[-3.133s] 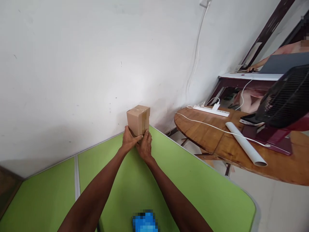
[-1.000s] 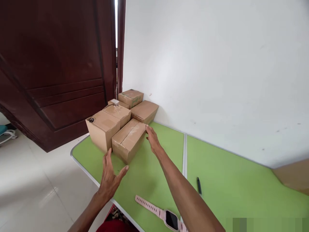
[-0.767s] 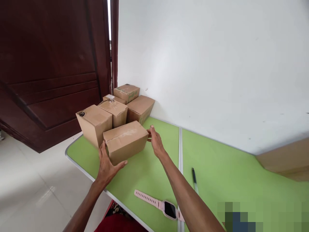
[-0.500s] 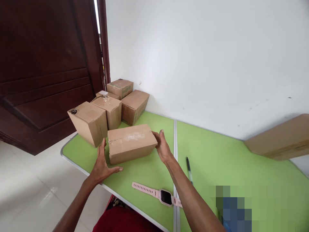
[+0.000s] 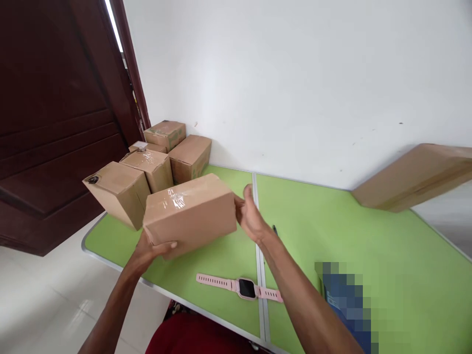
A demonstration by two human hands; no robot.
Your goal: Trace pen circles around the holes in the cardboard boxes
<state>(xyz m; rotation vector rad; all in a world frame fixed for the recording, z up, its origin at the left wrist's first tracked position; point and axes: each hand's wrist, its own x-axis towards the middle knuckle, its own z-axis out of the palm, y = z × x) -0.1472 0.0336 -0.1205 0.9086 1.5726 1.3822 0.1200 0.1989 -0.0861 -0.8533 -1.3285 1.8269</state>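
Observation:
A brown cardboard box (image 5: 195,219) with shiny tape on its top is held between my two hands, tilted and apparently raised over the green table (image 5: 313,236). My left hand (image 5: 149,250) grips its near left end, thumb across the front face and fingers hidden behind. At the right end, my right hand (image 5: 250,216) presses its fingers against the side, thumb pointing up. A pink smartwatch (image 5: 246,288) lies flat with its strap spread out, nearer the table's front edge. Part of a pen (image 5: 275,230) shows beyond my right forearm.
Several cardboard boxes (image 5: 118,184) stand grouped at the table's far left corner by the wall. Another large carton (image 5: 409,182) leans near the wall at right. A pixelated blue item (image 5: 346,305) lies at the lower right. A dark door (image 5: 47,123) is at left.
My left hand has closed onto the box's left end. The box has risen and tilted toward me, and the view has shifted slightly to the right.

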